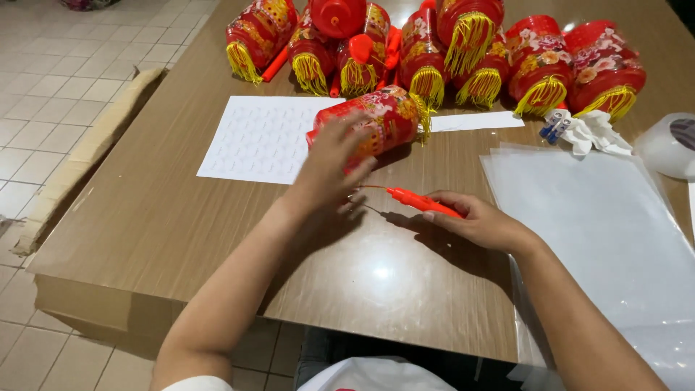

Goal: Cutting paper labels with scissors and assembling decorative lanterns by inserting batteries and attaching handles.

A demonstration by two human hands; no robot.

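Observation:
A red paper lantern [384,119] with flower print and a yellow fringe lies on its side on the brown table [181,210]. My left hand [329,163] rests on its near end, fingers spread over it. My right hand [481,221] lies on the table and grips a slim red handle stick [420,202]; a thin wire runs from the stick's tip toward the lantern.
Several finished red lanterns [434,51] crowd the table's far edge. A white sheet of paper [260,137] lies under the lantern. Clear plastic bags [601,224] are stacked at the right, with small white parts [583,130] and a white roll [670,145] beyond them.

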